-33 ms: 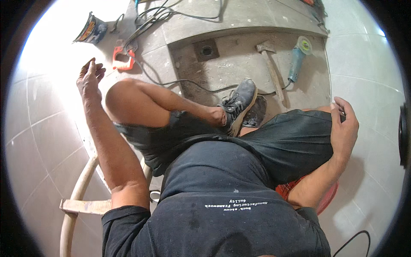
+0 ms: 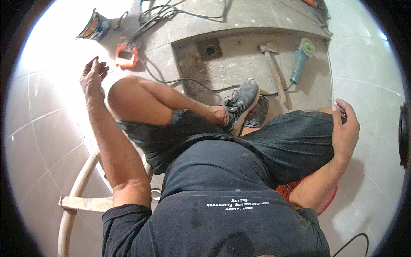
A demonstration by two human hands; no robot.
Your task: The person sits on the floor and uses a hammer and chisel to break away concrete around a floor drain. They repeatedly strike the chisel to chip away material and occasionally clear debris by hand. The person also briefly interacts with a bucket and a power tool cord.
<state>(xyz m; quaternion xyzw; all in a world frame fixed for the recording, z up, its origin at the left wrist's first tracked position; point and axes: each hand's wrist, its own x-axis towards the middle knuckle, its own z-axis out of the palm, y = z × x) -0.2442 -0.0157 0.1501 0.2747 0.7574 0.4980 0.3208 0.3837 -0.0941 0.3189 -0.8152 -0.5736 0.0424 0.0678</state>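
Note:
My left hand (image 2: 94, 76) is raised beyond my bent left knee, its fingers loosely curled and apart. I see nothing in it. My right hand (image 2: 346, 130) lies beside my right knee against the dark shorts (image 2: 299, 137), fingers slightly bent and with no object showing. An orange tool handle (image 2: 126, 59) is nearest to the left hand, on the pale floor. Past my crossed feet, in the sunken floor section, lie a hammer (image 2: 274, 73) with a wooden handle and a teal angle grinder (image 2: 299, 66) with a greenish disc. Neither hand touches these tools.
A dark bucket (image 2: 97, 28) lies tilted at the far left. A black cable (image 2: 188, 79) crosses the sunken section, passing a square floor drain (image 2: 209, 50). Coiled cords (image 2: 160, 16) lie on the raised ledge. A wooden frame (image 2: 79, 180) stands at left, something red (image 2: 329, 199) beneath me at right.
The whole view has shifted very slightly. My hands keep the same pose, and the tools lie where they were.

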